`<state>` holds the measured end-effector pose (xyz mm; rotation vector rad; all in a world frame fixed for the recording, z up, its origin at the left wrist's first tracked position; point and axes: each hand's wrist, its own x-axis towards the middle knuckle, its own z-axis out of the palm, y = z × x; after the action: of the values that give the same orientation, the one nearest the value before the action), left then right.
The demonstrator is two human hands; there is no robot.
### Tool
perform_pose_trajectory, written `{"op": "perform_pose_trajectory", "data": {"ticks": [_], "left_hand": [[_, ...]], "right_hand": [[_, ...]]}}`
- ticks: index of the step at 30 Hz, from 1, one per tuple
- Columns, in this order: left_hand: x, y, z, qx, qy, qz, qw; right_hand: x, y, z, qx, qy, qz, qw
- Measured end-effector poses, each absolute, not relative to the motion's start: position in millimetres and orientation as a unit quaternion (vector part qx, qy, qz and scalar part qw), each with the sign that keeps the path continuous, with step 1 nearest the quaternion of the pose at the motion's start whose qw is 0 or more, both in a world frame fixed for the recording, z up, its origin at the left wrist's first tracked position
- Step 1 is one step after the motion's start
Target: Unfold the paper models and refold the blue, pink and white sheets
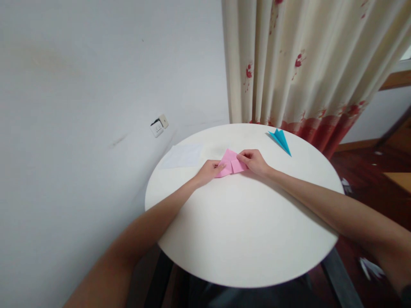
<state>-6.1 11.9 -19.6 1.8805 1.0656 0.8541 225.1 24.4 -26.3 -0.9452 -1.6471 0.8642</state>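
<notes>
Between my two hands is a folded piece of pink paper (pixel 230 164), with a pointed top corner and flaps along its lower edge. My left hand (pixel 208 172) pinches its left side, thumb on top. The right side is gripped by my right hand (pixel 253 161), thumb and fingers pressed together near the upper edge. Both hands are low over the far half of the white round table (pixel 244 231). Some of the paper's edges are hidden under the fingers.
A blue folded paper plane (pixel 281 141) lies at the table's back right. White paper sheets (pixel 182 155) lie at the back left. A wall with a socket (pixel 157 127) borders the left side, and a patterned curtain (pixel 282 64) hangs behind the table.
</notes>
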Motion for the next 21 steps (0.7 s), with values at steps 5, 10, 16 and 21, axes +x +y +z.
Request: {"op": "perform_pose_trajectory", "data": {"ticks": [5, 10, 16, 21], "left_hand": [[-6.3, 11.3, -20.8, 0.707, 0.398, 0.332, 0.482], [-7.7, 11.7, -21.5, 0.701, 0.382, 0.327, 0.506], [-9.2, 13.5, -22.4, 0.679, 0.401, 0.333, 0.518], [-8.6, 11.1, -21.0, 0.664, 0.414, 0.334, 0.525]], "right_hand": [[224.6, 22.6, -25.2, -0.393, -0.688, 0.354, 0.497], [225.0, 25.8, -27.0, -0.415, -0.672, 0.320, 0.524], [227.8, 30.8, -32.1, -0.425, -0.670, 0.318, 0.519], [227.3, 25.5, -30.1, -0.408, -0.707, 0.335, 0.471]]}}
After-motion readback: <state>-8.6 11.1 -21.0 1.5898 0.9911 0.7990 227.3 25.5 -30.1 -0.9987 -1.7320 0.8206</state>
